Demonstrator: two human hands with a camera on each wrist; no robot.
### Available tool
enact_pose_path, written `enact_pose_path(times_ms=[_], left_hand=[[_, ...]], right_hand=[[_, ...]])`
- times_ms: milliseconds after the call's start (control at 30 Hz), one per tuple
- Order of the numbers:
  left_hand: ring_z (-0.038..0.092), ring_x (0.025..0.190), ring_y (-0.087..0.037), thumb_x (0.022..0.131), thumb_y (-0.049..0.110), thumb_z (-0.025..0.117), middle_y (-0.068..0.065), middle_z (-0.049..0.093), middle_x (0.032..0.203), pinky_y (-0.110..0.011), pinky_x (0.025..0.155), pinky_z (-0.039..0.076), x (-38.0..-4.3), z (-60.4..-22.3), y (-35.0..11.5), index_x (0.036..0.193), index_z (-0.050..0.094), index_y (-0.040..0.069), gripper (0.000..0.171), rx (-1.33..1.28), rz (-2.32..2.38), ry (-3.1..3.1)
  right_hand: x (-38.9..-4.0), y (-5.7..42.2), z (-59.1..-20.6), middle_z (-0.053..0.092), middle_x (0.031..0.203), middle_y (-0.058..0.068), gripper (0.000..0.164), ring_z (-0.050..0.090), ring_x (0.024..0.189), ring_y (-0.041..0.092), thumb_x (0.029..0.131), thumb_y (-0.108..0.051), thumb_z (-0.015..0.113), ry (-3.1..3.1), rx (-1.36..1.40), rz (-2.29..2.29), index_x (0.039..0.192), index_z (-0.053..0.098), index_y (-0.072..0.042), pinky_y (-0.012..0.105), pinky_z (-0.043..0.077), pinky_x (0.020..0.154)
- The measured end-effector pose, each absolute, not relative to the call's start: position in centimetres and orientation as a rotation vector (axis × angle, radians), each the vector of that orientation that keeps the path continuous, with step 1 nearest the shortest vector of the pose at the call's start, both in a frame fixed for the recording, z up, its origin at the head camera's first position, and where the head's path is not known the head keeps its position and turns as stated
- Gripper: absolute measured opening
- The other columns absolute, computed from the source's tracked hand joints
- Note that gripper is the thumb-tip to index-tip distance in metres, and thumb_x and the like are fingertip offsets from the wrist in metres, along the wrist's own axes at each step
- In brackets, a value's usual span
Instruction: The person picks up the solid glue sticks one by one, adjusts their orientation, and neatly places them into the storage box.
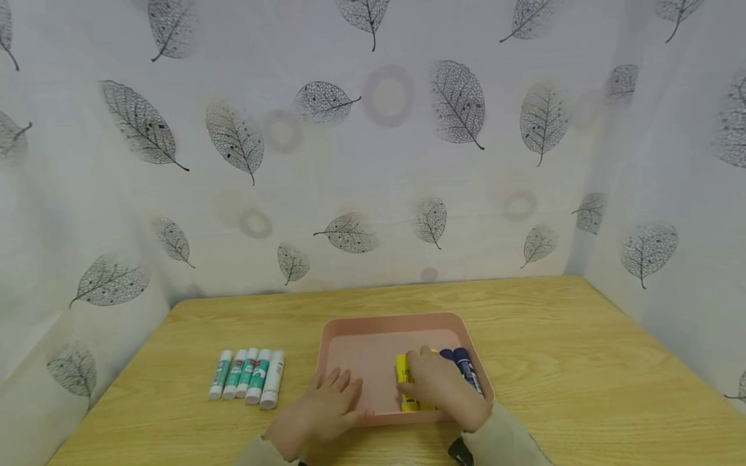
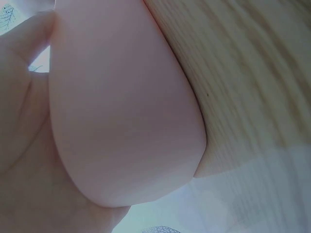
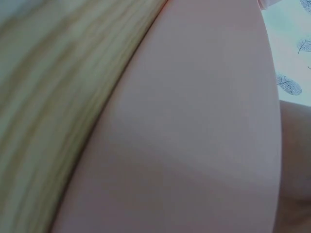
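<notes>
A shallow pink tray (image 1: 361, 362) lies in front of me. My left hand (image 1: 326, 408) rests at its front left corner with the fingers spread over the rim; the left wrist view shows the thumb and palm against the tray's outer wall. Inside the tray's right part, my right hand (image 1: 438, 385) bends over yellow glue sticks. Its thumb and fingers pinch the leftmost yellow glue stick (image 1: 403, 369); the fingertips are partly hidden. Dark blue glue sticks (image 1: 468, 369) lie to the right of this hand, inside the tray. The right wrist view shows mostly the tray's wall.
Several white-and-green glue sticks (image 1: 258, 377) lie side by side on the wooden table (image 1: 146, 388), left of the tray. A dark object (image 1: 460, 452) shows beside the right sleeve. Leaf-patterned cloth (image 1: 373, 162) hangs behind and at both sides of the table.
</notes>
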State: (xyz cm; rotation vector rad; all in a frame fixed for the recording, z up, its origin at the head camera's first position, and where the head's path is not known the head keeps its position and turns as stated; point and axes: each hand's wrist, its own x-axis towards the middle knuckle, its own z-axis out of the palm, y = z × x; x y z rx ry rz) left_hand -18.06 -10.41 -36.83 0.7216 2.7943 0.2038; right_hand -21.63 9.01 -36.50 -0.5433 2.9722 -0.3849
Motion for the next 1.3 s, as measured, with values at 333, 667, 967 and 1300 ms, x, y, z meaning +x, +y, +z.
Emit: enact_pose_path(times_ms=[333, 667, 967, 1300], left_hand=[[0.014, 0.114, -0.028, 0.078, 0.055, 0.018, -0.013, 0.024, 0.125, -0.045, 0.090, 0.007, -18.0, -36.7, -10.4, 0.122, 0.030, 0.010, 0.064, 0.731, 0.170, 2.805], [0.015, 0.114, -0.028, 0.077, 0.056, 0.018, -0.014, 0.025, 0.125, -0.044, 0.090, 0.007, -18.0, -36.6, -9.7, 0.121, 0.031, 0.005, 0.069, 0.694, 0.205, 2.810], [0.014, 0.114, -0.029, 0.077, 0.056, 0.019, -0.015, 0.025, 0.124, -0.045, 0.089, 0.006, -18.5, -37.1, -10.9, 0.121, 0.031, 0.004, 0.069, 0.674, 0.183, 2.821], [0.014, 0.114, -0.030, 0.077, 0.057, 0.017, -0.016, 0.025, 0.124, -0.045, 0.090, 0.005, -18.5, -37.0, -10.9, 0.121, 0.032, 0.005, 0.070, 0.697, 0.188, 2.814]], right_hand=[[-21.5, 9.2, -35.9, 0.044, 0.081, 0.004, 0.051, 0.041, 0.062, 0.012, 0.068, -0.038, 0.057, 2.989, -0.582, -0.402, 0.105, 0.045, -0.005, 0.025, 0.037, 0.048], [-20.5, 13.2, -35.1, 0.043, 0.098, 0.000, 0.052, 0.042, 0.083, 0.011, 0.074, -0.050, 0.040, 3.133, -1.078, -0.333, 0.107, 0.046, -0.009, 0.027, 0.039, 0.067], [-20.0, 16.5, -36.6, 0.028, 0.121, 0.014, 0.063, 0.026, 0.108, 0.027, 0.077, -0.053, 0.028, 2.898, -1.069, -0.333, 0.118, 0.035, -0.006, 0.045, 0.022, 0.084], [-20.0, 17.2, -37.4, 0.017, 0.127, 0.016, 0.062, 0.011, 0.115, 0.028, 0.080, -0.050, 0.024, 2.848, -1.101, -0.325, 0.122, 0.028, -0.005, 0.047, 0.011, 0.088]])
